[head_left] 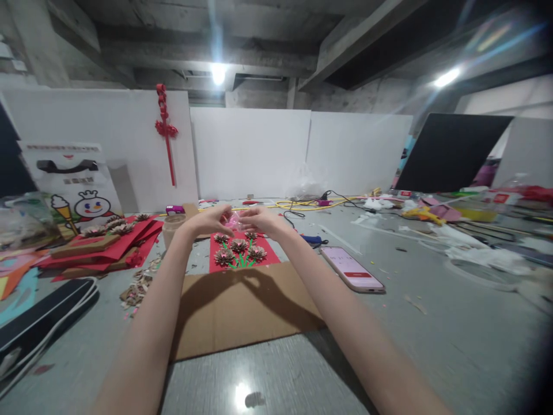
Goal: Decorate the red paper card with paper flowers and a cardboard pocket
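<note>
My left hand point(211, 220) and my right hand point(258, 219) meet above the far end of a red card point(268, 253). Both pinch a small pink piece point(234, 221) between their fingertips. The red card carries several brown paper flowers point(239, 246) with green stems. It lies at the back of a brown cardboard sheet point(242, 314) in front of me. What the pink piece is I cannot make out.
A phone point(352, 268) with a lit screen lies right of the cardboard. A stack of red cards with more flowers point(108, 239) and a paper cup point(171, 226) sit at the left, with brown scraps point(136, 291) below. Cables, paper and clutter cover the right side. White boards point(250, 151) stand behind.
</note>
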The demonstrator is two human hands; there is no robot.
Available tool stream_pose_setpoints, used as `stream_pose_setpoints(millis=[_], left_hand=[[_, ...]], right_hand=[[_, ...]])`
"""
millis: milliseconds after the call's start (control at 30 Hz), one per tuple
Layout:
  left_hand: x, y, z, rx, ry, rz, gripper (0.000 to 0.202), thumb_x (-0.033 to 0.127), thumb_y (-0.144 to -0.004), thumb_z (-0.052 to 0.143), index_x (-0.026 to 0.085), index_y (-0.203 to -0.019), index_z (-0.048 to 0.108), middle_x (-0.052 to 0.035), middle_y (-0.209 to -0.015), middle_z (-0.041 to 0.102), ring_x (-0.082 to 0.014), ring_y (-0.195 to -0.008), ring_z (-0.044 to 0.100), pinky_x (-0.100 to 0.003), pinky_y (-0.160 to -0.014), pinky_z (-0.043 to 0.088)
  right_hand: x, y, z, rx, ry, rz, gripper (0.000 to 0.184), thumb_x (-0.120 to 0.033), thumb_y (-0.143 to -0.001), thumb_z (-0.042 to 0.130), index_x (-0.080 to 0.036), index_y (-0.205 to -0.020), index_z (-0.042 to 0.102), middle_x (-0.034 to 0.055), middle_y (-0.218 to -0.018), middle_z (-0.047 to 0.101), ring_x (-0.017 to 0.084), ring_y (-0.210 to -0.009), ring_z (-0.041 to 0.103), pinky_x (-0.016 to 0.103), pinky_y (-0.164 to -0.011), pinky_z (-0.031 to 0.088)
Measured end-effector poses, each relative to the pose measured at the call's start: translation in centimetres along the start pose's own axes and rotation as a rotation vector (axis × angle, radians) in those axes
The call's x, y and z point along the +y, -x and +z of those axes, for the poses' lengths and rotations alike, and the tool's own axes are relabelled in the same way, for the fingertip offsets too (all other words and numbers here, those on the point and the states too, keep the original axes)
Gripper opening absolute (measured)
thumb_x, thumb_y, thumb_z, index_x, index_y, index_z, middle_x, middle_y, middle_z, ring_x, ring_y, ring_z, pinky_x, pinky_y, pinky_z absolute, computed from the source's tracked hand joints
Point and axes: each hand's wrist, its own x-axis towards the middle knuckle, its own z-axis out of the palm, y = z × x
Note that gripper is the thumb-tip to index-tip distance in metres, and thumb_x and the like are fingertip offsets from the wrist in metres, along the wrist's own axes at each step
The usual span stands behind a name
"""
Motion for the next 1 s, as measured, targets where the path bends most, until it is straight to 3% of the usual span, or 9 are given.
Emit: stream_pose_setpoints(millis=[133,267,467,733,1000], left_hand=[[0.1,0.0,0.0,-0.021,-0.023,0.040,0.031,0.032,-0.061,0.063,0.019,-0.081,0.043,0.0015,-0.076,0.046,-0.0118,-0.066,0.044,-0.023,-0.056,0.034],[-0.1,-0.3,0.0,0.008,-0.080,0.073,0.028,0.030,-0.062,0.062,0.019,-0.081,0.044,0.0005,-0.080,0.049,-0.0126,-0.069,0.046,-0.023,-0.057,0.035],[-0.2,-0.5,0.3,-0.032,-0.131,0.059,0.028,0.033,-0.064,0.061,0.019,-0.083,0.047,-0.0005,-0.081,0.053,-0.0141,-0.072,0.049,-0.024,-0.058,0.036],[0.5,-0.3,0.2,-0.029,-0.128,0.034,0.025,0.034,-0.066,0.058,0.019,-0.078,0.043,0.0007,-0.075,0.049,-0.0116,-0.063,0.043,-0.023,-0.053,0.031],[0.8,-0.2,0.0,-0.067,-0.137,0.068,0.018,0.030,-0.069,0.053,0.019,-0.076,0.041,0.0011,-0.072,0.044,-0.0110,-0.063,0.039,-0.023,-0.054,0.030]], right_hand=[[0.0,0.0,-0.3,0.046,-0.045,0.019,0.008,-0.006,-0.066,0.060,-0.013,-0.069,0.060,-0.0002,-0.056,0.059,0.007,-0.054,0.055,0.019,-0.058,0.046],[0.0,0.1,-0.8,-0.002,-0.056,-0.002,0.008,-0.006,-0.064,0.060,-0.014,-0.063,0.060,-0.0015,-0.056,0.059,0.007,-0.056,0.056,0.020,-0.061,0.046],[0.5,-0.3,-1.2,-0.052,0.059,-0.071,0.018,-0.007,-0.063,0.059,-0.016,-0.074,0.069,0.0008,-0.065,0.065,0.009,-0.061,0.057,0.022,-0.066,0.046],[0.3,-0.6,-0.9,0.101,0.406,-0.271,0.022,-0.009,-0.062,0.061,-0.015,-0.081,0.071,0.0032,-0.078,0.069,0.015,-0.083,0.060,0.025,-0.077,0.045],[-0.4,0.0,-0.4,0.153,0.709,-0.414,0.020,-0.008,-0.066,0.059,-0.016,-0.080,0.071,0.0021,-0.072,0.068,0.010,-0.066,0.058,0.020,-0.063,0.040]])
